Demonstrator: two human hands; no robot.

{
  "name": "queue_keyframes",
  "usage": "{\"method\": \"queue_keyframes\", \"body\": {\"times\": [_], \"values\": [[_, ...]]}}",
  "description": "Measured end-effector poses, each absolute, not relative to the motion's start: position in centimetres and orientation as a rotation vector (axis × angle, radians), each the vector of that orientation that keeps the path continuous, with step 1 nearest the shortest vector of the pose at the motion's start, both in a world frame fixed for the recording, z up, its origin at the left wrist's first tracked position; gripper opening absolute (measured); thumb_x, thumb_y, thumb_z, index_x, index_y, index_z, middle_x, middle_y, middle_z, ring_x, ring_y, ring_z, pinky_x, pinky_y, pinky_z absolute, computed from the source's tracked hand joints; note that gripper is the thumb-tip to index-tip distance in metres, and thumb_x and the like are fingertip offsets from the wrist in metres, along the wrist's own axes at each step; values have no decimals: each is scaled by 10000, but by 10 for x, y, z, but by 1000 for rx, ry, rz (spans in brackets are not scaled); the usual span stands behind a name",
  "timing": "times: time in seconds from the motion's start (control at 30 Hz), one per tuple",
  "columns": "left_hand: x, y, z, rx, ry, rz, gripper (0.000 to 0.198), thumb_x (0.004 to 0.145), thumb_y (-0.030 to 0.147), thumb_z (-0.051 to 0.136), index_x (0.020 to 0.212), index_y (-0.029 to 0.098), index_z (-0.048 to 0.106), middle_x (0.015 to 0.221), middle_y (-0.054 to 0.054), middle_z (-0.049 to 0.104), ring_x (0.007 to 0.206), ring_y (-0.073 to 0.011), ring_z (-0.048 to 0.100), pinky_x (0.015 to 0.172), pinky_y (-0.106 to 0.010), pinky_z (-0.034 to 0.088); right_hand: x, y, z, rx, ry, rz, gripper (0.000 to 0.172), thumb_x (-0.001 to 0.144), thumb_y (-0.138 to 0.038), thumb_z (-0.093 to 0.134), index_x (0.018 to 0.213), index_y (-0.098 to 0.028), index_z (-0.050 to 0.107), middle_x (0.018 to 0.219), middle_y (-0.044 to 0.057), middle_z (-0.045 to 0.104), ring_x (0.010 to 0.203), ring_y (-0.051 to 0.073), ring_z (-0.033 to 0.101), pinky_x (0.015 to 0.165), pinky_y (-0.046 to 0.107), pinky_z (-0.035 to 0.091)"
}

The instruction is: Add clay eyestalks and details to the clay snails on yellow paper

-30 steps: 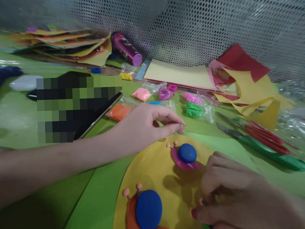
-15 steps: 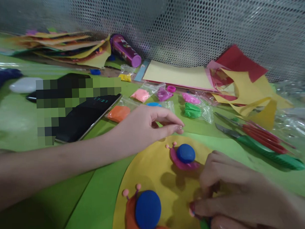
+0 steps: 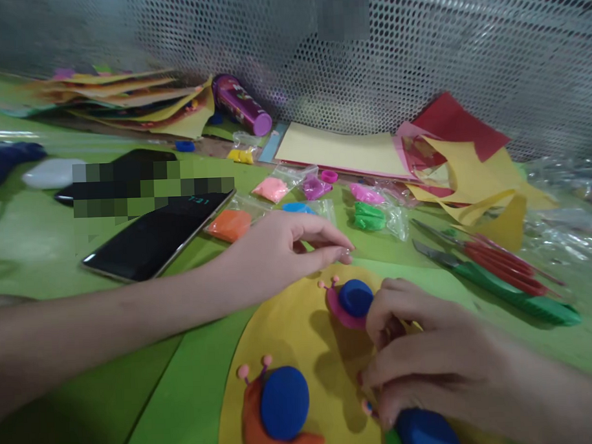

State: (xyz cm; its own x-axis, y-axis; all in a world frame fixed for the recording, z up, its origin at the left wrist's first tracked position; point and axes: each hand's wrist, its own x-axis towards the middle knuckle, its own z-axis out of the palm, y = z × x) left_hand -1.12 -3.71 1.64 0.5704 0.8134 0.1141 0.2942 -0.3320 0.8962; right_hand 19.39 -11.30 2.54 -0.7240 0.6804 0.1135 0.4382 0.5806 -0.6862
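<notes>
My left hand (image 3: 282, 248) hovers over the far edge of a yellow paper shape (image 3: 300, 332), thumb and fingers pinched close together; I cannot make out anything between them. My right hand (image 3: 427, 356) is curled at the yellow paper's right side, fingertips pressed together above a clay snail with a blue shell (image 3: 422, 430). A pink snail with a blue shell (image 3: 350, 301) sits just left of its knuckles. An orange snail with a blue shell (image 3: 278, 407) lies at the near edge.
A black phone (image 3: 160, 236) lies at left. Bags of clay in orange (image 3: 229, 224), pink (image 3: 271, 188), purple (image 3: 314, 186) and green (image 3: 368, 216) lie beyond my left hand. Scissors (image 3: 492, 273) lie at right. Coloured paper sheets (image 3: 468, 157) and a purple tube (image 3: 241, 106) sit by the mesh wall.
My right hand has moved up and left toward the pink snail, uncovering a third blue-shelled snail below it. The left hand has stayed almost still.
</notes>
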Motion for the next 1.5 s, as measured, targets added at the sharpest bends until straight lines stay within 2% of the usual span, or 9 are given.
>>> {"method": "queue_keyframes", "body": {"times": [0.3, 0.43, 0.63, 0.8, 1.03, 1.17, 1.33, 1.43, 1.5], "values": [[-10, -36, 16, 1898, 879, 675, 82, 823, 233, 632, 858, 191, 694, 856, 38, 741, 794, -108, 672, 656, -160, 507, 188, -112, 23, -920, -2483, 873, 98, 855, -221, 649, 770, -184, 681, 792, 0, 470, 786, 124, 497, 755, 263, 426], [-11, -36, 15, 1909, 891, 652, 82, 815, 249, 646, 848, 196, 699, 839, 51, 738, 771, -94, 659, 646, -151, 488, 194, -112, 36, -945, -2508, 999, 54, 857, -189, 643, 874, -181, 693, 831, 10, 498, 825, 102, 536, 722, 189, 453], [-12, -36, 17, 1925, 918, 615, 95, 815, 278, 646, 851, 215, 708, 829, 75, 734, 732, -72, 645, 608, -132, 459, 202, -113, 44, -887, -2569, 1006, 223, 882, -90, 507, 990, -175, 683, 810, 18, 501, 786, 117, 510, 787, 256, 456], [-12, -35, 14, 1897, 908, 607, 82, 820, 262, 641, 855, 225, 705, 818, 81, 733, 727, -67, 648, 599, -116, 467, 202, -118, 38, -891, -2606, 1020, 176, 861, -97, 559, 954, -182, 682, 828, 9, 519, 796, 115, 512, 833, 291, 441], [-11, -34, 13, 1878, 902, 601, 72, 818, 253, 648, 849, 219, 704, 812, 72, 736, 723, -70, 653, 606, -112, 481, 199, -119, 40, -858, -2576, 880, 164, 897, -121, 519, 900, -170, 676, 819, 15, 536, 784, 111, 531, 794, 260, 467], [-11, -34, 13, 1817, 889, 590, 79, 824, 248, 646, 876, 215, 694, 851, 62, 739, 772, -78, 670, 643, -118, 493, 199, -120, 40, -857, -2646, 837, 131, 854, -116, 571, 892, -185, 676, 799, 6, 540, 771, 114, 544, 803, 263, 482], [-12, -38, 14, 1698, 801, 535, 203, 829, 358, 645, 1001, 252, 659, 945, 53, 735, 883, -121, 680, 727, -174, 517, 201, -116, 33, -981, -2415, 458, 158, 898, -146, 538, 986, -223, 644, 867, 16, 564, 782, 97, 583, 695, 178, 518], [-12, -45, 14, 1635, 762, 488, 242, 823, 365, 654, 1053, 293, 637, 964, 69, 733, 893, -130, 682, 738, -193, 508, 199, -110, 27, -1068, -2218, 157, 147, 888, -160, 568, 997, -235, 632, 876, 33, 562, 776, 118, 596, 637, 193, 530], [-11, -50, 15, 1608, 756, 449, 274, 827, 378, 648, 1091, 312, 615, 948, 76, 737, 889, -135, 683, 736, -204, 500, 197, -108, 24, -1070, -2191, 120, 119, 882, -185, 589, 978, -234, 638, 885, 41, 562, 784, 134, 604, 626, 217, 539]]}}
